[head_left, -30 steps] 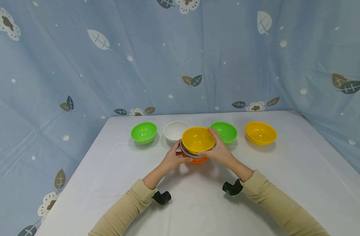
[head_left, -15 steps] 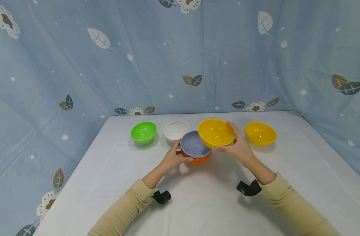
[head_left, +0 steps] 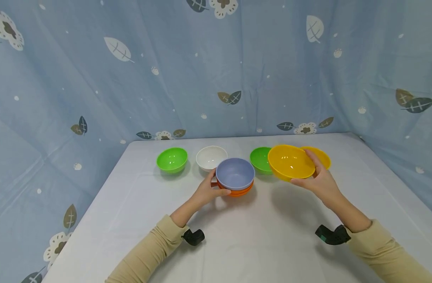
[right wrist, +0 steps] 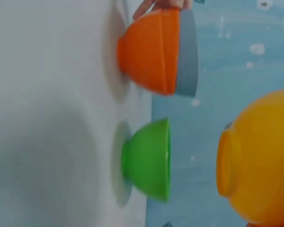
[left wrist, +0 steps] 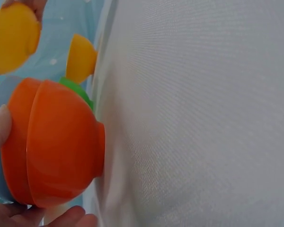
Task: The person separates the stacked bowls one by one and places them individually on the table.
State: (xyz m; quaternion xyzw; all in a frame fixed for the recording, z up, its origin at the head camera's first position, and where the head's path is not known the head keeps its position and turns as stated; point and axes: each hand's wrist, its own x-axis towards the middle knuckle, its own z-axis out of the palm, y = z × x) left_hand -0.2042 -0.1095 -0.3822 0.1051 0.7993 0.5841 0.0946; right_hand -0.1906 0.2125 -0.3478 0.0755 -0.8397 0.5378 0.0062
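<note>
My left hand (head_left: 206,189) grips the side of a nested stack, thumb toward me. The stack's top is a grey-purple bowl (head_left: 235,173); below it are orange bowls (left wrist: 61,142), two rims of which show in the left wrist view. The stack stands upright at the table surface. To the right, my right hand (head_left: 323,181) pinches the rim and side of a yellow bowl (head_left: 290,163), held above the table and slightly tilted. In the right wrist view this yellow bowl (right wrist: 265,161) shows its underside, apart from the stack.
Along the back of the white table (head_left: 237,243) stand a green bowl (head_left: 172,160), a white bowl (head_left: 211,158), a second green bowl (head_left: 260,160) and another yellow bowl (head_left: 323,157). The held bowl partly covers the last two in the head view. A blue patterned curtain (head_left: 187,70) hangs behind.
My right hand has lifted the yellow bowl off the stack and carried it right, uncovering the grey-purple bowl. My left hand has stayed on the stack.
</note>
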